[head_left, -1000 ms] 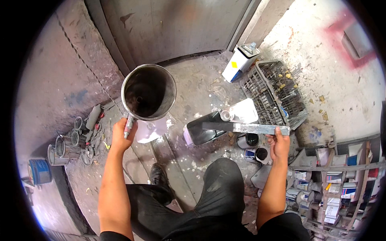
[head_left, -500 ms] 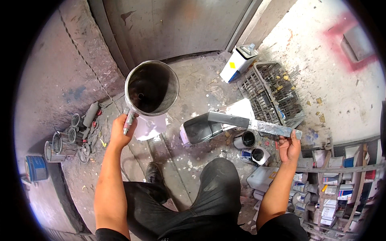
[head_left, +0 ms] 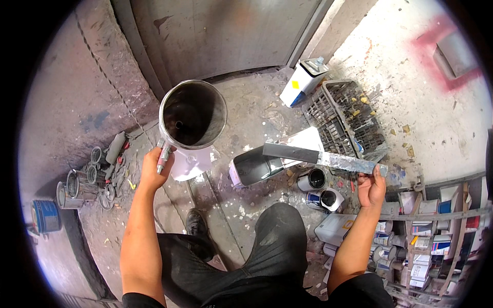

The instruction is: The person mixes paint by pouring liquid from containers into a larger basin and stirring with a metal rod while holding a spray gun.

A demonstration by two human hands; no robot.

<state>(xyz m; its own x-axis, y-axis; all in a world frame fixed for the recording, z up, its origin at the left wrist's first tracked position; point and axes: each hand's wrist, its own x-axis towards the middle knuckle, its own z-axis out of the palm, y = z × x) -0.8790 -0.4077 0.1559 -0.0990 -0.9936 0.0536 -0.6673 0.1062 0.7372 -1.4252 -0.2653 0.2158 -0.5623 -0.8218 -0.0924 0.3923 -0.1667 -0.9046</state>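
My left hand (head_left: pixel 155 167) grips the short stem of a round metal cup (head_left: pixel 192 114), open end up, dark and wet inside. My right hand (head_left: pixel 372 187) holds one end of a long flat metal stirring stick (head_left: pixel 323 157), whose dark-coated far end reaches over an open rectangular container (head_left: pixel 255 166) of dark paint on the floor. The cup is held up to the left of that container, apart from the stick. My dark-trousered knee and a black shoe (head_left: pixel 196 226) show below.
Two small open cans (head_left: pixel 319 189) stand by the container. A grey plastic crate (head_left: pixel 349 119) and a white jug (head_left: pixel 304 80) lie behind. Several tins (head_left: pixel 82 182) and a blue can (head_left: pixel 45 216) sit left. Shelves of paint tins (head_left: pixel 431 236) fill the right.
The stick has swung slightly, its dark end now over the open container, and my right hand has shifted right. The cup stays held up at the left, drawn a little closer.
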